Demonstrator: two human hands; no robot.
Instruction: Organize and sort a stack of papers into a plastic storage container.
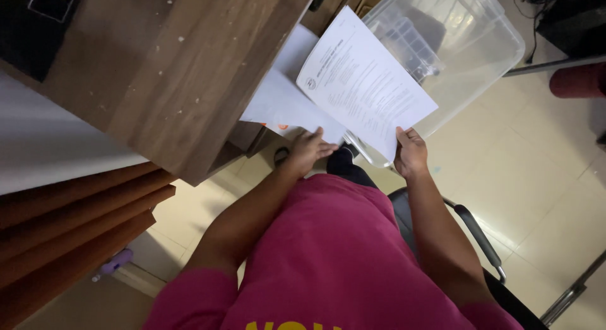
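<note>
- Wood-grain desk top [183, 65] filled the upper left; its corner came down near our left forearm, and its long edge ran up and to the right beside the papers.
- Below that corner we saw a brown stepped panel [76, 223] at the left edge, with pale floor between it and our body.
- Clear plastic storage bin [467, 46] sat at the upper right, its near rim just beyond our hands. Its inside looked mostly bare, with some small items we could not make out.
- Pale tiled floor [536, 172] lay open to the right of the bin and of our right arm; this was the widest free room in view.
- A black chair armrest [480, 235] stood just outside our right forearm, close to the elbow.
- We held a printed white sheet [366, 84] tilted across the gap between desk edge and bin, partly over the bin's near wall.
- Our right hand [410, 152] was pinched closed on the sheet's lower corner, thumb on top.
- Our left hand [309, 148] lay partly curled, fingers forward on the lower edge of a second white paper [281, 100] beneath the printed sheet. We could not tell whether it gripped or only rested there.
- A small purple object [117, 262] lay on the floor, low left, well apart from both hands.
</note>
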